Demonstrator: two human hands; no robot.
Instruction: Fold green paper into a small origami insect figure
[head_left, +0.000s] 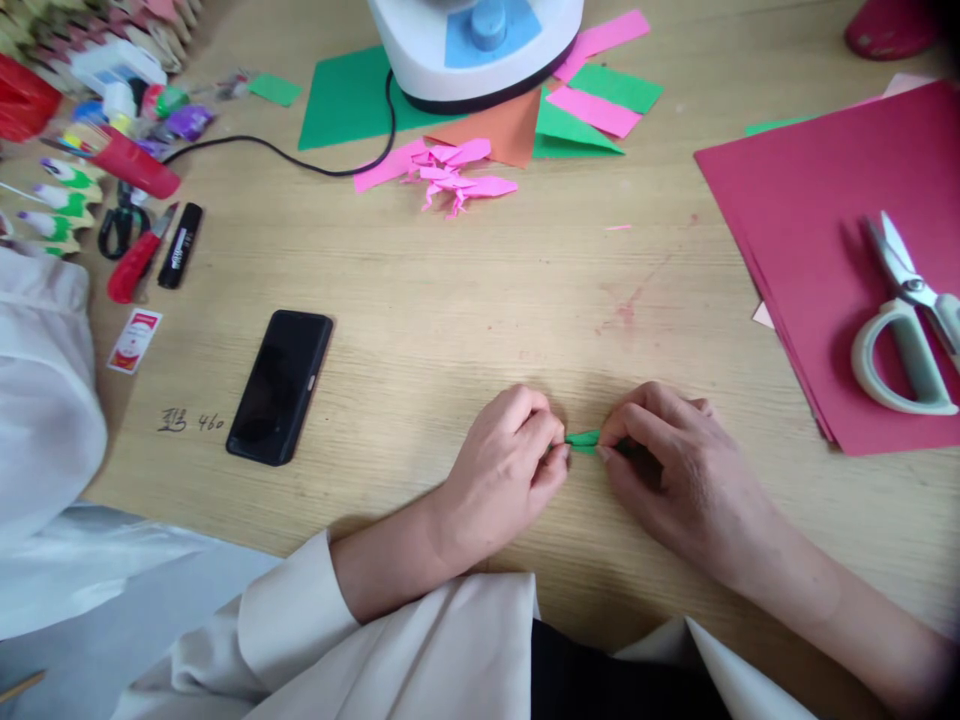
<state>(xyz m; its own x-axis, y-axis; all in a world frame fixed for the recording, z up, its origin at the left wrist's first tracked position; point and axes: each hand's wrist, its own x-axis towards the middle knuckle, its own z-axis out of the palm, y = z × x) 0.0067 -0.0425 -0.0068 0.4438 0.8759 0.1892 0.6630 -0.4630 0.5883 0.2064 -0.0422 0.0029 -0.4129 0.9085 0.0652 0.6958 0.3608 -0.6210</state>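
Black phone (280, 388), just one, at centre left. Two pink paper figures (472, 187) lie at upper centre. Below mid-frame, the left hand (506, 470), fingers curled together, pinches one green paper piece (583, 439); the right hand (671, 465) clamps its other end, thumb against fingers. Far right, one pair of scissors (913, 288).

Green paper (583, 439), pink figures (472, 187), black phone (277, 390); crimson sheets (795, 210) (plain)
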